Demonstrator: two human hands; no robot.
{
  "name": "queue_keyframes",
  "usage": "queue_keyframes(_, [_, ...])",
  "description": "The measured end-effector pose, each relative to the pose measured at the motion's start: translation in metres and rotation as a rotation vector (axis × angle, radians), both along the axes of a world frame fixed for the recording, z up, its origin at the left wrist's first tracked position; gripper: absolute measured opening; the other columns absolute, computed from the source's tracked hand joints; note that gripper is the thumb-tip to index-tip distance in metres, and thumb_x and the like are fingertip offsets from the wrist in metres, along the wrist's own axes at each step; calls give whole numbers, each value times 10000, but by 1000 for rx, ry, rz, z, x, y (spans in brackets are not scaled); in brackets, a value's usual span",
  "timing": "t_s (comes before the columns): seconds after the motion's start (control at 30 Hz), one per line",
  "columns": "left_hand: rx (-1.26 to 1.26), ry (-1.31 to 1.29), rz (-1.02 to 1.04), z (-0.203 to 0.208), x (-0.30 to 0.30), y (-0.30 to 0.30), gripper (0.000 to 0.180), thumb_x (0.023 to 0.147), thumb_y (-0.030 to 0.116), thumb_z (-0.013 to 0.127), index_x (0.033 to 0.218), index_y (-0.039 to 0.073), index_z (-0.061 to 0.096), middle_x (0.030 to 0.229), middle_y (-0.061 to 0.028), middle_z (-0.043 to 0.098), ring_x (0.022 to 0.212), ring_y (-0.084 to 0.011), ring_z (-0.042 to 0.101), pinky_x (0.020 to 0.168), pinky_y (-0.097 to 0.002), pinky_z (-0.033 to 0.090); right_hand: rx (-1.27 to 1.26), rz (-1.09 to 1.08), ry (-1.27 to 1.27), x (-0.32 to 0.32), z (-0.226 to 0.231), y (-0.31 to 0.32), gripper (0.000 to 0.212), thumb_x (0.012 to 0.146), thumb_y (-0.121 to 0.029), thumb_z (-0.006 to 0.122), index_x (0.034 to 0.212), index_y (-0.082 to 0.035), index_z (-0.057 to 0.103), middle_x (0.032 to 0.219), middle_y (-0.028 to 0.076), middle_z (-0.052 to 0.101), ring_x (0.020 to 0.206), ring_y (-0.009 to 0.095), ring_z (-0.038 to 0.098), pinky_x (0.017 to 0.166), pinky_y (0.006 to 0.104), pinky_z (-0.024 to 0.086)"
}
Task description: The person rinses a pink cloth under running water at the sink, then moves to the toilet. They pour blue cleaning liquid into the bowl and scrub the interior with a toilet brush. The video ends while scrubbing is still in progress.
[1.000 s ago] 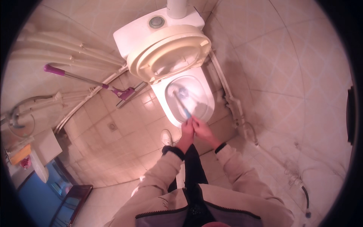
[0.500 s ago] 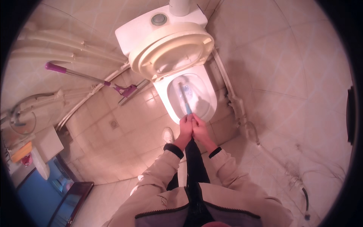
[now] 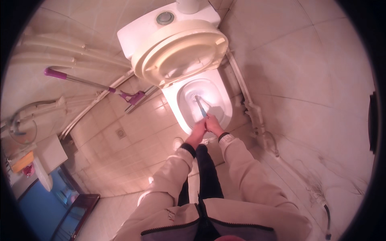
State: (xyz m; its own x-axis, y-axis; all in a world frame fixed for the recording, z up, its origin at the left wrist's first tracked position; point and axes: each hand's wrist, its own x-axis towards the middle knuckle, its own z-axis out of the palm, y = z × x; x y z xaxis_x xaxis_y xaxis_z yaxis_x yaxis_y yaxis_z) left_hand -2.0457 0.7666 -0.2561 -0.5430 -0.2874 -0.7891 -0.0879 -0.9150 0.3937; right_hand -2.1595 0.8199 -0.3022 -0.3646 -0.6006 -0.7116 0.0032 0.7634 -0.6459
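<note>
Both my hands close around the blue handle of a toilet brush (image 3: pixel 202 109) above the front part of the white toilet bowl (image 3: pixel 226 97). My left hand (image 3: pixel 198 131) is lower and nearer to me, and my right hand (image 3: pixel 214 124) sits just beside and beyond it. The brush slants forward and left, its far end down at the bottom of the bowl, where its bristles are too small to make out. Behind the bowl, the cream seat and lid (image 3: pixel 146 66) are raised against the tank (image 3: pixel 130 38).
A purple squeegee-type mop (image 3: pixel 90 83) leans at the left near pipes. A floor drain (image 3: pixel 121 133) lies in the tiles. Pipes run along the right wall, with a black-ended hose (image 3: pixel 327 221). At the lower left are a white ledge (image 3: pixel 50 154) and a blue surface (image 3: pixel 36 209).
My hands have moved slightly forward and right over the bowl rim. The brush's far end has shifted from the back of the bowl to its bottom, and its slant has changed.
</note>
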Motion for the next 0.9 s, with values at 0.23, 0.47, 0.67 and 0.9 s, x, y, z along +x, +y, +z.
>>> queue_keyframes(0.23, [0,-166,-64,32,-15,5,271,955,245,523,951,-18,590,769,-88,604,575,-169,561,490,-315,448,-61,-513,-335,25,121,29,358,1010,-218,455,1330,-76,532,638,50,556,414,67,432,348,247,330])
queue_keyframes(0.47, [108,-181,216,86,22,57,242,953,276,535,878,50,580,711,-21,563,612,-134,560,525,-294,441,-241,165,2,33,167,59,401,981,-201,463,1345,-33,489,785,175,647,610,257,628,548,362,497])
queue_keyframes(0.67, [514,-9,81,56,-8,137,196,977,276,500,972,104,594,893,-9,627,824,-159,620,688,-293,502,25,444,100,-19,162,120,368,943,-131,452,1289,-25,521,909,249,663,824,375,668,692,443,523])
queue_keyframes(0.9, [164,-146,154,-5,-24,26,374,952,364,527,1201,89,577,1179,-14,594,1124,-158,531,893,-386,459,107,176,84,-18,41,-4,236,946,-170,427,1038,-14,578,867,239,662,766,364,671,665,461,530])
